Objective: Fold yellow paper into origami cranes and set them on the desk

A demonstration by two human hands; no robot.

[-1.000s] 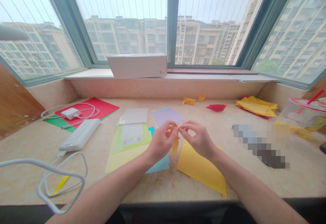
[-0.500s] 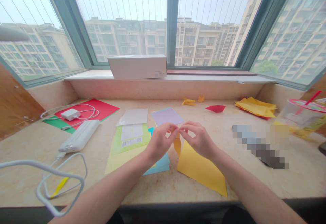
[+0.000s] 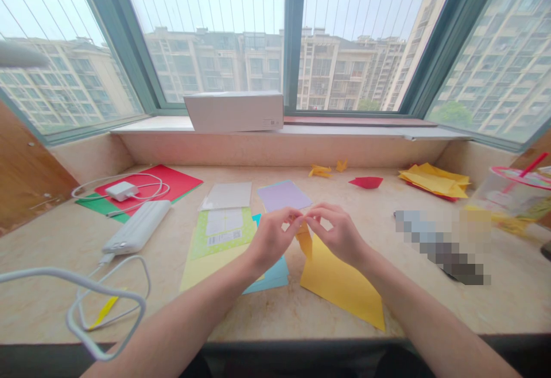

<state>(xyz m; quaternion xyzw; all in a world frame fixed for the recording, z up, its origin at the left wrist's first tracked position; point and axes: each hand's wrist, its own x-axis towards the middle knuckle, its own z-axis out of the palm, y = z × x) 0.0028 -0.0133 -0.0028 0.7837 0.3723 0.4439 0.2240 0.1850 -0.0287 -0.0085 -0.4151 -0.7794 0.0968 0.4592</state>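
My left hand (image 3: 275,237) and my right hand (image 3: 338,232) meet at the middle of the view, fingertips pinched together. Between them they grip a small folded orange-yellow paper (image 3: 305,241), whose pointed end hangs below the fingers; its upper part is hidden by them. Under and beside my right hand lies a flat yellow sheet (image 3: 344,289). Blue paper (image 3: 273,277) is partly covered by my left hand and forearm. Just beyond the hands rests a lilac sheet (image 3: 284,195).
At left are a white power bank (image 3: 140,229), a charger (image 3: 121,190), looping cables and red paper (image 3: 181,183). A green packet (image 3: 221,232) lies left of centre. Farther right are a red folded paper (image 3: 367,182), yellow papers (image 3: 434,181), a blurred object and a plastic cup (image 3: 508,191).
The hanging tip of the folded paper has swung slightly to the right. Both hands keep their pinch, and the whole view has shifted a little.
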